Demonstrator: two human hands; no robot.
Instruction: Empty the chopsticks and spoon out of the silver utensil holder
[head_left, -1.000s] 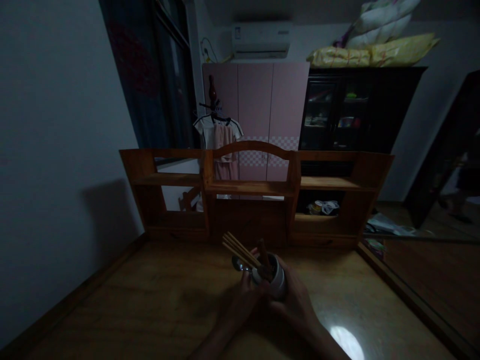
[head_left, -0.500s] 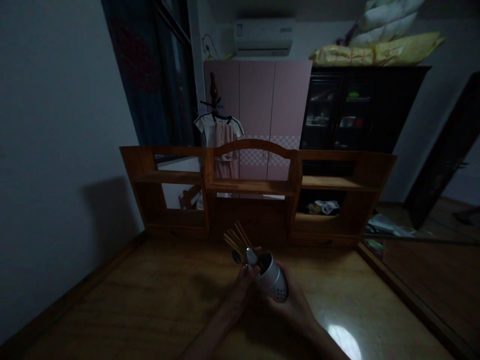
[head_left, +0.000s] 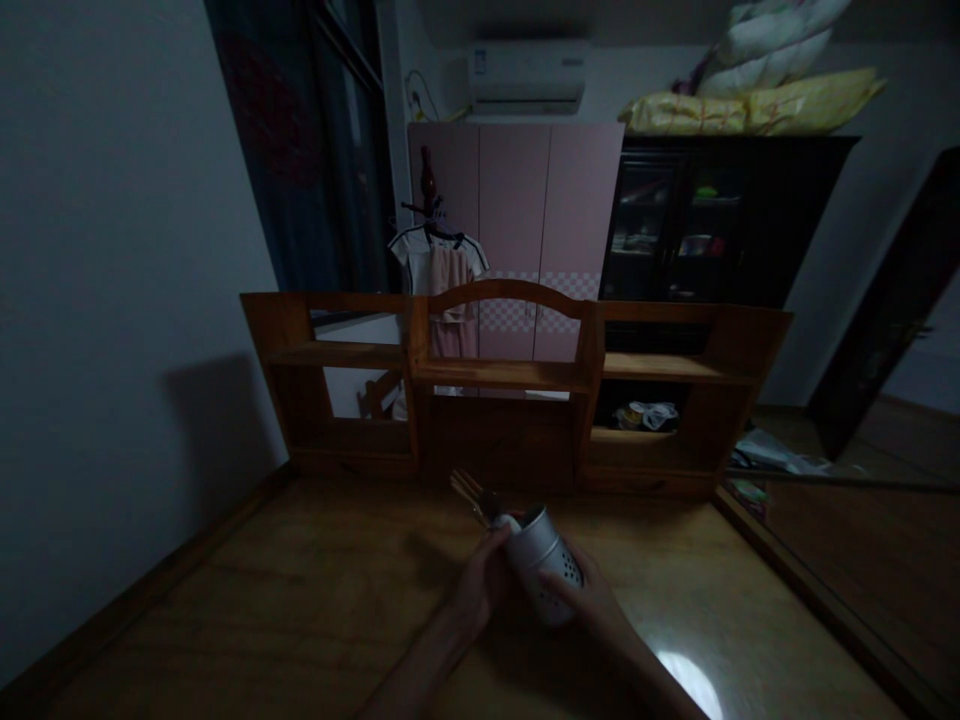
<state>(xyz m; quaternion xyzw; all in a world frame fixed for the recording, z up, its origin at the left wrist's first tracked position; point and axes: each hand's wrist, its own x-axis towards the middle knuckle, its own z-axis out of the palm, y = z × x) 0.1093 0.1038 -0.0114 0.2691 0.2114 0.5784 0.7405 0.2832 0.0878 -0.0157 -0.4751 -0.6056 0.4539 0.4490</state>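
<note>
In dim light I hold a perforated metal utensil holder (head_left: pixel 541 564) tilted away from me over the wooden desk (head_left: pixel 300 610). My right hand (head_left: pixel 592 605) wraps round its body from below. My left hand (head_left: pixel 480 588) is closed near its rim, where several wooden chopsticks (head_left: pixel 466 489) and a spoon poke out toward the shelf. Which of these the left fingers grip is too dark to make out.
A wooden shelf unit (head_left: pixel 517 390) stands along the desk's far edge, small items in its lower right cubby (head_left: pixel 645 413). Behind it are a pink wardrobe (head_left: pixel 517 220), a dark cabinet (head_left: pixel 705 220) with bedding on top, hanging clothes (head_left: pixel 439 275) and a wall air conditioner (head_left: pixel 529 75).
The holder has tipped further forward, its mouth now pointing toward the shelf, and the chopsticks have sunk lower. Both hands stay on it.
</note>
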